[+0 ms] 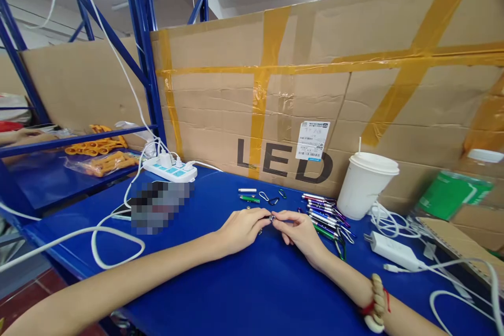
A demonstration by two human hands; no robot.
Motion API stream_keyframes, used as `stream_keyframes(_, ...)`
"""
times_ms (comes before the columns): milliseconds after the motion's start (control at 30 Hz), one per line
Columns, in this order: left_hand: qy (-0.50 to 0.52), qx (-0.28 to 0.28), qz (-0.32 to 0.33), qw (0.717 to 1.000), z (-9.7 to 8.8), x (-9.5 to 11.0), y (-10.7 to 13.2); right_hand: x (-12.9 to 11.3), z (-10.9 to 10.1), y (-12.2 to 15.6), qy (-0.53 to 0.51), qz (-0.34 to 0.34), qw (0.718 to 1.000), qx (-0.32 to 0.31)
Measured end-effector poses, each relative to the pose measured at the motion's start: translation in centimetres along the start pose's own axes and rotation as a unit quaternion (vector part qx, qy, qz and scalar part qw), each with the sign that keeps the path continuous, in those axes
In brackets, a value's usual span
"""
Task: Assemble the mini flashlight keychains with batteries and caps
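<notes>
Fingertips of my left hand [244,228] and my right hand [298,231] meet over the blue table, pinching a small shiny metal piece [272,218] between them. Its exact kind is too small to make out. Just beyond my left hand lie a silver tube [247,190], a green tube [249,199] and a few carabiner clips [273,201]. To the right, partly behind my right hand, is a pile of slim coloured metal tubes [323,215] with carabiner clips attached to some. Small round bits near my left fingers are mostly hidden.
A white lidded cup [366,184] with a straw stands behind the pile. A white charger [396,252] and loose cables lie at right, near a bottle [459,191]. On the left are a power strip [170,168] and a blurred-out object [159,207]. Cardboard [220,110] walls the back.
</notes>
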State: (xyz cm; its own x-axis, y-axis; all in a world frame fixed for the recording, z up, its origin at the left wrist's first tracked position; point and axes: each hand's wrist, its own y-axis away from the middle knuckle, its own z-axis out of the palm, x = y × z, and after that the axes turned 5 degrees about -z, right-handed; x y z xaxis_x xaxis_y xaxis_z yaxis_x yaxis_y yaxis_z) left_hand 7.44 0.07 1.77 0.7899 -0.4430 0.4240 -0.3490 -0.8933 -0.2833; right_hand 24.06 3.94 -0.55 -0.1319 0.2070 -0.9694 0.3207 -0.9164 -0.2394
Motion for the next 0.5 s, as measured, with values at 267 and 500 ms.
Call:
stream_keyframes(267,0.177,0.007,-0.024,0.984,0.74,-0.73,0.4,0.23,0.08,0.01,0.025,-0.015,0.998,-0.048)
stream_keyframes(500,0.241,0.015,-0.069,0.968,0.91,-0.65,0.37,0.24,-0.16,0.06,0.032,-0.01,0.997,-0.067)
